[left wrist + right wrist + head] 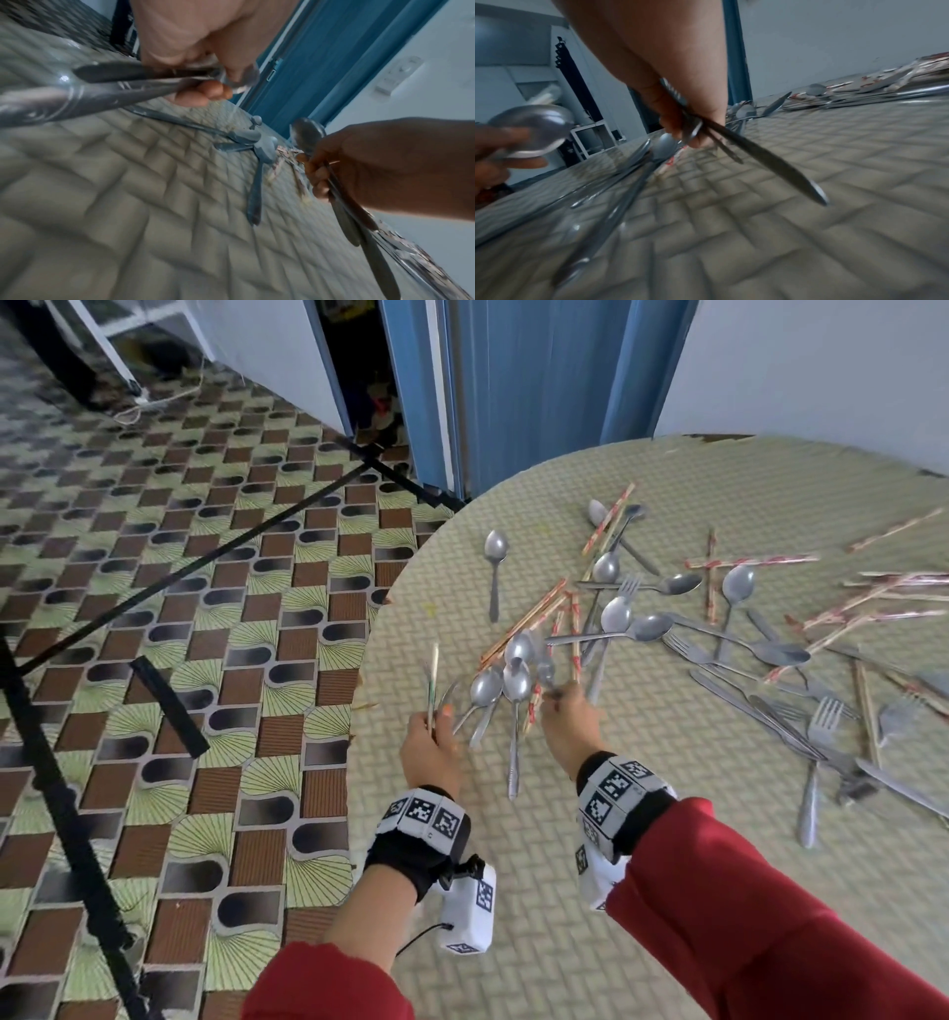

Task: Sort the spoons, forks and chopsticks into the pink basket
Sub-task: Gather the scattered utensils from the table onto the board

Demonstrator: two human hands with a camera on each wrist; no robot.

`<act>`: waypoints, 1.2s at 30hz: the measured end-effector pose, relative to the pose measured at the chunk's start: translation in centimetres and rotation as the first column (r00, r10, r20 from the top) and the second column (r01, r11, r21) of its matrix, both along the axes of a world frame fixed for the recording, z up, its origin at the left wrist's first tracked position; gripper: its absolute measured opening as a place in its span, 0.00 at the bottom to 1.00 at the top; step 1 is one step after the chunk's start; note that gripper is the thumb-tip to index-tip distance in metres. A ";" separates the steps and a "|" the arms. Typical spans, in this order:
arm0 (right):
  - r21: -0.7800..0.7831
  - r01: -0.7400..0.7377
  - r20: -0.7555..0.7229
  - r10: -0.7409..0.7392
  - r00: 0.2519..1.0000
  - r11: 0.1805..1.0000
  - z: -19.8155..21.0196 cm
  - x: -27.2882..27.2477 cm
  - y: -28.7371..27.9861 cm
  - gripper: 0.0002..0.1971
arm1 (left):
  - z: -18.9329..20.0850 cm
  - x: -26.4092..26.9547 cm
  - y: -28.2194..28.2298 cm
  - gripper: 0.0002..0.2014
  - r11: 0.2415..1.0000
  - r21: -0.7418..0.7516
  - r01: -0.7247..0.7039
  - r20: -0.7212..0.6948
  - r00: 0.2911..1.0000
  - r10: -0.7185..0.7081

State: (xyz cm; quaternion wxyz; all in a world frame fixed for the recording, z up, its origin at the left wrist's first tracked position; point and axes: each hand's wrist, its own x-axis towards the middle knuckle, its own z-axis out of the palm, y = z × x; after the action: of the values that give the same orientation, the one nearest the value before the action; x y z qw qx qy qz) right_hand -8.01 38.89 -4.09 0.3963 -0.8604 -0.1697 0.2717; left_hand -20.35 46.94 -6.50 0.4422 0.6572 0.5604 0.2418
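Spoons, forks and red-printed chopsticks (750,561) lie scattered over the round table (513,906). My left hand (436,719) hovers at the table's left edge and grips a small bundle of cutlery (434,677) that points upward; its metal handles (107,89) show in the left wrist view. My right hand (557,701) is just to the right and grips spoons (534,654) by their handles (770,162), bowls up. Two more spoons (516,683) lie on the table between the hands. The pink basket is not in view.
A single spoon (495,546) lies apart at the far left of the table. The densest heap (667,613) is mid-table, with forks (824,716) and knives at the right. Left of the table are patterned floor and black tripod legs (154,588).
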 end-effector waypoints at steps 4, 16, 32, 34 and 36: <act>-0.113 -0.133 0.062 0.141 0.988 0.985 -0.6 -1.5 1.4 0.14 | 0.0 -0.1 1.8 0.12 0.996 0.007 0.088 -0.109 0.990 -0.087; -0.314 -0.007 0.090 0.037 0.995 0.949 -1.4 -1.9 0.0 0.19 | -1.6 0.9 2.8 0.10 0.914 -0.013 0.405 -0.428 0.824 -0.371; 0.108 0.263 -0.078 -0.255 0.964 0.959 4.0 0.8 -16.1 0.08 | 5.1 2.0 -11.0 0.03 0.888 0.141 0.437 0.113 0.884 -0.453; 0.140 0.329 -0.098 -0.318 0.943 0.934 4.8 0.9 -20.0 0.07 | 5.8 3.0 -14.5 0.04 0.861 0.075 0.503 0.202 0.837 -0.508; 0.180 0.397 -0.134 -0.378 0.916 0.900 5.4 1.0 -24.4 0.06 | 6.6 4.2 -18.6 0.05 0.820 0.029 0.572 0.250 0.790 -0.560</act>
State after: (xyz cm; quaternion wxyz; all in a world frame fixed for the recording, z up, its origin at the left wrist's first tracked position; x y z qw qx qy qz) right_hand -7.04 14.50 1.29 0.5362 -0.8177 -0.0028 0.2094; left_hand -16.20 28.31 0.13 0.5761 0.7485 0.2842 0.1646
